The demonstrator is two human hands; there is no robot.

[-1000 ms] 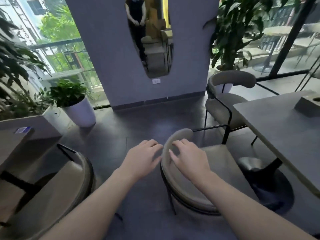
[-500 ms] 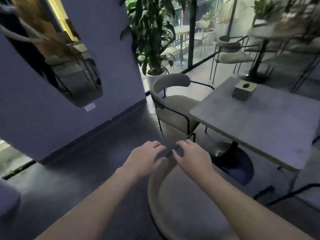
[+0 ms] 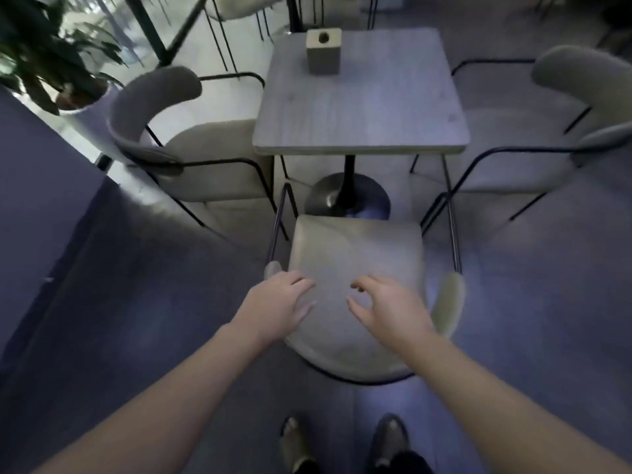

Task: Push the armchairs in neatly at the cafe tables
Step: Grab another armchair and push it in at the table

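The beige upholstered armchair with a thin black metal frame (image 3: 355, 268) stands directly under and ahead of both hands, its seat front pointing at the square grey wood-topped counter (image 3: 362, 107) and stopping just short of the counter's near edge, above the round black pedestal base (image 3: 347, 200). Its curved padded backrest wraps around beneath the wrists. The left hand (image 3: 277, 307) lies flat with fingers spread near the backrest's left end; whether it presses the padding or hovers just above it cannot be told. The right hand (image 3: 390, 307) is open with fingers curled, gripping nothing. The chair looks light enough to slide: slim tube legs, firm cushioning that should give only slightly. The stiff backrest rim, taken at both sides, seems the best hold for an even, straight push; one-sided pressure would likely swivel it. Further out from the left hand sits a matching beige armchair (image 3: 191, 142), another (image 3: 564, 131) beyond the right hand, and a small beige block holder (image 3: 323, 53) on the counter's far side.
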